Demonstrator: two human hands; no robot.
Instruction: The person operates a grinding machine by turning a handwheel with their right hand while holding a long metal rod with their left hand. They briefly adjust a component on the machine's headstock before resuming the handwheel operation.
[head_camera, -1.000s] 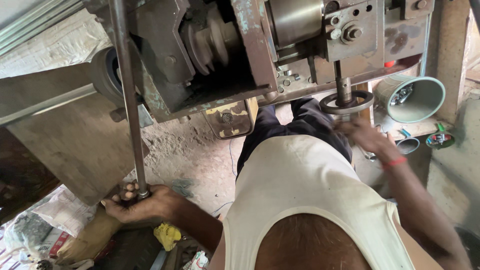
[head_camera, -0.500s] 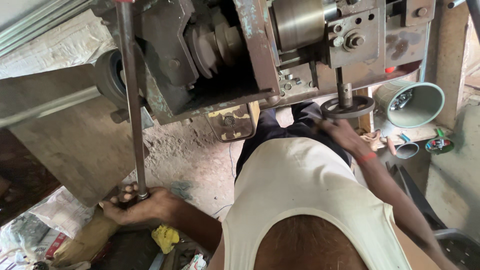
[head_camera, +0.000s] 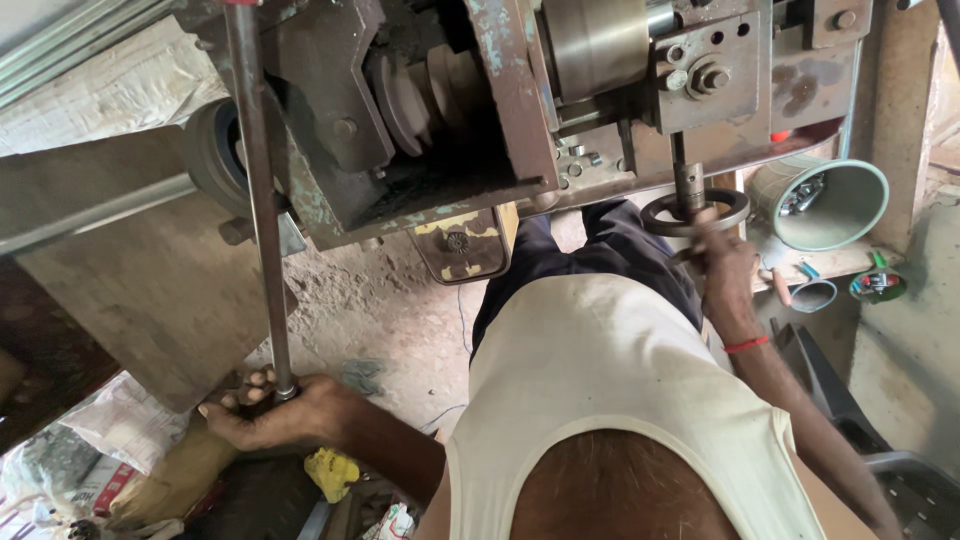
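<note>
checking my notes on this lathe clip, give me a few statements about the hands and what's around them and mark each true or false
1. The left hand has its grip around the lower end of the long grey metal rod. True.
2. The right hand rests on the person's white sleeveless shirt. False: it is on the round dark metal handwheel under the machine.
3. A red band circles the right wrist. True.
4. The pale green open-ended cylinder lies beside the left hand. False: it lies on the handwheel side, by the right hand.
5. A crumpled yellow cloth lies close to the left forearm. True.
</note>
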